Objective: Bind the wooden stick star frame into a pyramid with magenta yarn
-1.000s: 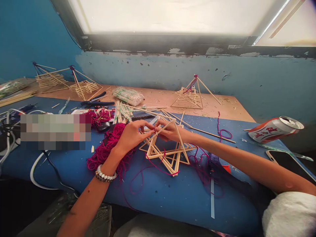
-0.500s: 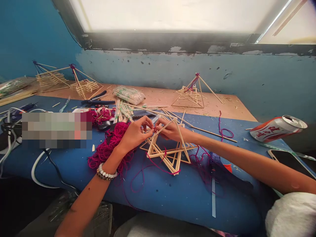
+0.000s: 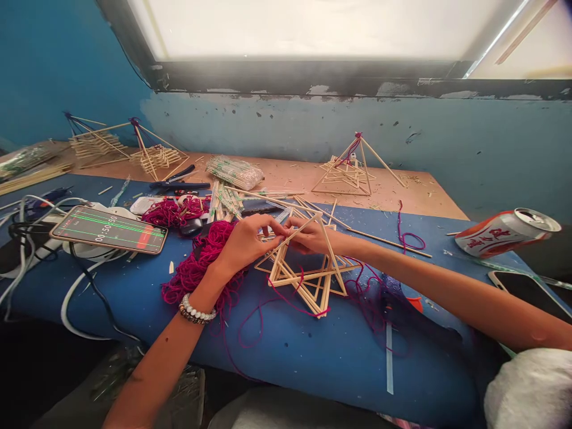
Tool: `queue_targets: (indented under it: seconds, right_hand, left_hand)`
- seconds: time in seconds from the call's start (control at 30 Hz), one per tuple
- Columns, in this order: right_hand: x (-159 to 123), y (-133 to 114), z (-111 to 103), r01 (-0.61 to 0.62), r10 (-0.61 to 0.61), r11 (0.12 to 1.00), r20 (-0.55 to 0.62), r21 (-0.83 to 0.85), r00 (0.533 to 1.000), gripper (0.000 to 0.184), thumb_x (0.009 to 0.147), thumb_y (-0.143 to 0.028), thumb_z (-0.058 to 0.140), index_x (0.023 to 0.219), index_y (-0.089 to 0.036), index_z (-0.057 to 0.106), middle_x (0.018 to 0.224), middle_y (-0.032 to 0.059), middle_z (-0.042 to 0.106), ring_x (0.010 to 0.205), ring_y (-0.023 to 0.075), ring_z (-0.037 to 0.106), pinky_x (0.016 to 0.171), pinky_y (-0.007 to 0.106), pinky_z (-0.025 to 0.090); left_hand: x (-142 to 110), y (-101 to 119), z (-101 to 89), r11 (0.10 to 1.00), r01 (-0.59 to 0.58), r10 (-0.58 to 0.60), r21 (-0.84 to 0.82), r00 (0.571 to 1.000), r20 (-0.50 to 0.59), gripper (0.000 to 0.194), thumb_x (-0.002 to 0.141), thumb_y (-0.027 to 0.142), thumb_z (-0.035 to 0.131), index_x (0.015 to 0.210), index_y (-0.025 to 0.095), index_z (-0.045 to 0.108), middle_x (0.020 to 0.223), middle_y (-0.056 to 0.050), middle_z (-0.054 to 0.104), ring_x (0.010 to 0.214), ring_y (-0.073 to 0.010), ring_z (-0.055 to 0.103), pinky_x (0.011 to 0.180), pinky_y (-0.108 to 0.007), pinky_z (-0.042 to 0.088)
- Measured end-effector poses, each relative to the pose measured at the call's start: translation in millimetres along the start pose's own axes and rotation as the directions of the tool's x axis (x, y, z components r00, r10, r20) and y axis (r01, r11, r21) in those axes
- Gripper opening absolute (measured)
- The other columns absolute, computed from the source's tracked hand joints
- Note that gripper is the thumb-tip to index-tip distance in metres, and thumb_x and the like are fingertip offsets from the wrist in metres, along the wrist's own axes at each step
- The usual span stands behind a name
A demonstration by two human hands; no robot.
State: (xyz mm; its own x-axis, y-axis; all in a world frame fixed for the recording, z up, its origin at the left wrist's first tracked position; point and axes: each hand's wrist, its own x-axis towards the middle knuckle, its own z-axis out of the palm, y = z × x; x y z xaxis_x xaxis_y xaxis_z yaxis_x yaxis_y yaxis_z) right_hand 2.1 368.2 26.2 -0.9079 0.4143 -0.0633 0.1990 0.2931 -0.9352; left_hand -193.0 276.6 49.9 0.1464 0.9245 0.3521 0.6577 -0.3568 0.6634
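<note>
Left grip [image 3: 245, 244] pinched on a stick pyramid's [image 3: 331, 265] apex, right grip [image 3: 310, 235] clamped there too. Magenta yarn [image 3: 196, 268] heaped on the tabletop [image 3: 277, 369].

Left grip [image 3: 245, 243]: bare, knuckles up, fingers curled over and pointing right, fingertips [image 3: 273, 231] drawn into a pinch. Right grip [image 3: 309, 236]: bare, mirrors the left, fingers pointing left, back of the hand up. The two pinches meet at centre, tips just beside each other, palms apart. Left forearm [image 3: 154, 375] climbs steeply from lower left, wrist bent slightly. Right forearm [image 3: 440, 292] runs long and low from the right, wrist nearly straight. Both arms angled inward.
</note>
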Motion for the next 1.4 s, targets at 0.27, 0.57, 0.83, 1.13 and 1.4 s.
queue_targets:
  seconds: [0.27, 0.57, 0.83, 1.13, 1.4]
  right_hand:
    - [-1, -11, 0, -0.045, 0.045, 0.998, 0.012, 0.039, 0.999, 0.039, 0.099, -0.06, 0.044, 0.094, -0.021, 0.043, 0.061, -0.0078, 0.041, 0.051, 0.0069, 0.034, 0.045, 0.02, 0.027]
    - [-22, -31, -13, -0.019, 0.033, 0.987, 0.083, -0.16, 0.996, 0.042, 0.102, -0.051, 0.044, 0.098, -0.013, 0.063, 0.064, -0.0061, 0.033, 0.055, 0.0067, 0.031, 0.051, 0.023, 0.025]
    - [-46, -42, -31, -0.048, 0.066, 0.862, 0.018, -0.505, 0.998, 0.031, 0.098, -0.038, 0.05, 0.084, -0.013, 0.064, 0.066, -0.0032, 0.045, 0.059, 0.008, 0.033, 0.056, 0.025, 0.026]
    - [-68, -37, -29, -0.004, -0.024, 0.749, -0.033, -0.662, 0.999, 0.028, 0.092, -0.014, 0.043, 0.09, -0.015, 0.071, 0.066, 0.0003, 0.062, 0.054, 0.0087, 0.042, 0.058, 0.026, 0.026]
    - [-64, -40, -30, -0.037, 0.059, 0.713, 0.007, -0.7, 0.998, 0.024, 0.096, -0.022, 0.047, 0.081, -0.016, 0.065, 0.064, -0.001, 0.058, 0.054, 0.0087, 0.039, 0.056, 0.026, 0.023]
  left_hand:
    - [1, -1, -2.5, 0.995, -0.069, 0.069, 0.066, 0.998, 0.003, 0.017, 0.092, 0.034, 0.066, 0.086, 0.018, 0.067, 0.088, -0.002, 0.069, 0.084, -0.0159, 0.061, 0.078, -0.029, 0.045]
    - [0, -7, -3.7, 0.994, -0.06, 0.056, 0.092, 0.997, 0.05, 0.012, 0.098, 0.029, 0.056, 0.097, 0.017, 0.06, 0.097, -0.003, 0.064, 0.091, -0.0167, 0.058, 0.08, -0.03, 0.044]
    - [0, -13, -8.1, 0.943, -0.14, 0.102, 0.303, 0.985, 0.137, 0.016, 0.1, 0.031, 0.053, 0.096, 0.017, 0.059, 0.102, -0.004, 0.066, 0.097, -0.0207, 0.055, 0.09, -0.036, 0.042]
    - [-1, -17, -11.0, 0.843, -0.163, 0.076, 0.513, 0.98, 0.186, 0.016, 0.101, 0.032, 0.05, 0.099, 0.019, 0.058, 0.107, -0.005, 0.066, 0.103, -0.0245, 0.055, 0.09, -0.039, 0.04]
    - [-2, -14, -14.7, 0.898, -0.099, 0.039, 0.429, 0.988, 0.147, 0.016, 0.102, 0.026, 0.044, 0.101, 0.018, 0.058, 0.106, -0.006, 0.065, 0.102, -0.0231, 0.057, 0.092, -0.04, 0.042]
